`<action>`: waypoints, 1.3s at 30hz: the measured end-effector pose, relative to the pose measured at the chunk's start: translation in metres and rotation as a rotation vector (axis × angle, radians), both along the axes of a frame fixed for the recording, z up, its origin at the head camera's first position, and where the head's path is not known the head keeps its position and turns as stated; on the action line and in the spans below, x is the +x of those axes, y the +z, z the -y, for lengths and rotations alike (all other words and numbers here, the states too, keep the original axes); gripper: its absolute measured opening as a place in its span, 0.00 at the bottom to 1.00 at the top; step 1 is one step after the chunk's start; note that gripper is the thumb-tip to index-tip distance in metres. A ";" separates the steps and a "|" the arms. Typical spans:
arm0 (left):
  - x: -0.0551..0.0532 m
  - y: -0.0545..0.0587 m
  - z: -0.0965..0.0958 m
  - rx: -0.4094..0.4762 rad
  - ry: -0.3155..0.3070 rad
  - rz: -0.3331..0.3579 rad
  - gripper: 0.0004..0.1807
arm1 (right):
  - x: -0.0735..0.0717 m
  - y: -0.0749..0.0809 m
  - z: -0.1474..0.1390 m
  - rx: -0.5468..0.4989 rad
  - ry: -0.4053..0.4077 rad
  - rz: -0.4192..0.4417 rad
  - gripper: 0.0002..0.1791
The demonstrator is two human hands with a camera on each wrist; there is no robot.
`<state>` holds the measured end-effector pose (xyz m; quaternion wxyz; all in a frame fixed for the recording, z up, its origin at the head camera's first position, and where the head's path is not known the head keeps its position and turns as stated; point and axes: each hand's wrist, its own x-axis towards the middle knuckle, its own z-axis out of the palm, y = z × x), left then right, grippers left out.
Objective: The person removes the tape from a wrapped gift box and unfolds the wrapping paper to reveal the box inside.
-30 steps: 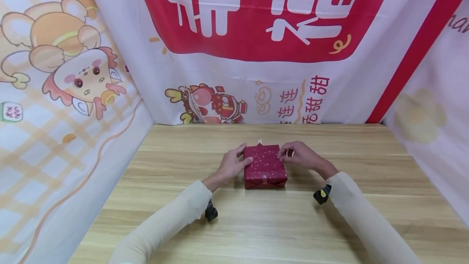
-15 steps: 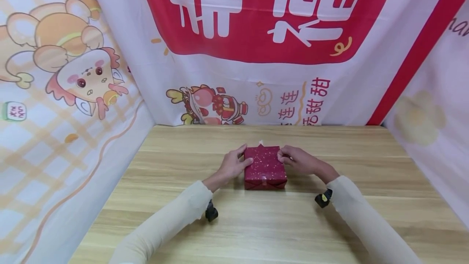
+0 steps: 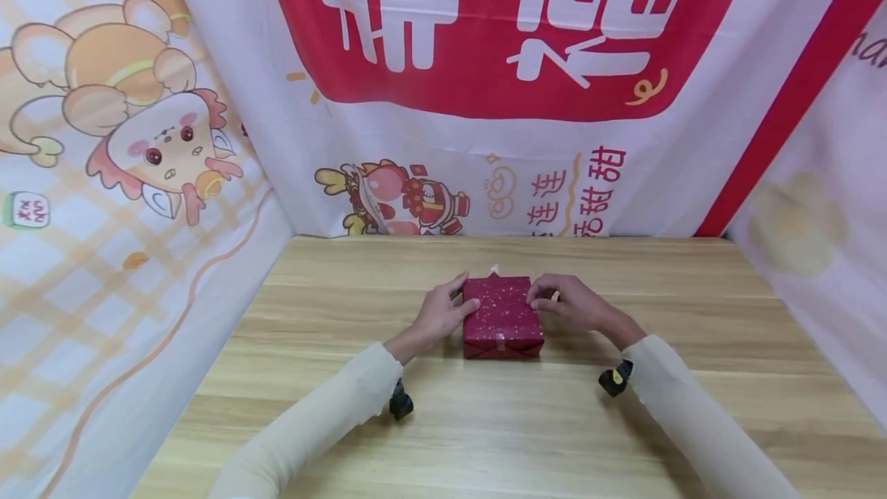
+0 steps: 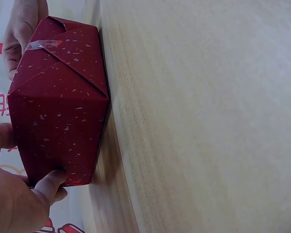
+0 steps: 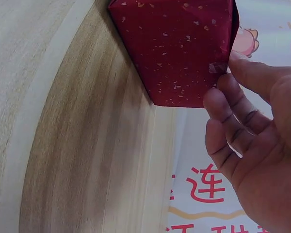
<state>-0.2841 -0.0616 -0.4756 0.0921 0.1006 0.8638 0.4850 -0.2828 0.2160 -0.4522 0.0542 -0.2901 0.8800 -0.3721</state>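
Wooden counter [image 3: 485, 430] bore red box [image 3: 502, 318] toward far edge; left hand [image 3: 438, 311] gripped box, right hand [image 3: 571, 303] pinched box's side.

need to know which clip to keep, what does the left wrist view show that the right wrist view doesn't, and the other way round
Only left wrist: the left hand and the folded end of the red box, with a tape strip across it.
Only right wrist: a small shiny patch on the box's side, close to the right hand.
Both: the box, right hand, wooden table and printed cloth.
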 end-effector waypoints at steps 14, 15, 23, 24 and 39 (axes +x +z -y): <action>0.004 -0.002 0.000 0.064 0.000 0.036 0.37 | 0.005 -0.009 0.003 -0.008 0.024 0.142 0.06; 0.005 -0.002 0.000 0.072 0.000 0.038 0.37 | 0.006 -0.009 0.003 -0.023 0.025 0.163 0.06; 0.003 -0.001 0.001 0.046 -0.004 0.007 0.37 | 0.004 -0.011 -0.002 -0.103 0.045 0.224 0.06; 0.003 -0.001 0.001 0.041 -0.006 0.003 0.37 | 0.003 -0.011 -0.003 -0.104 0.039 0.211 0.06; 0.001 -0.001 0.001 0.028 -0.002 0.010 0.37 | 0.000 -0.016 -0.003 -0.107 0.010 0.239 0.07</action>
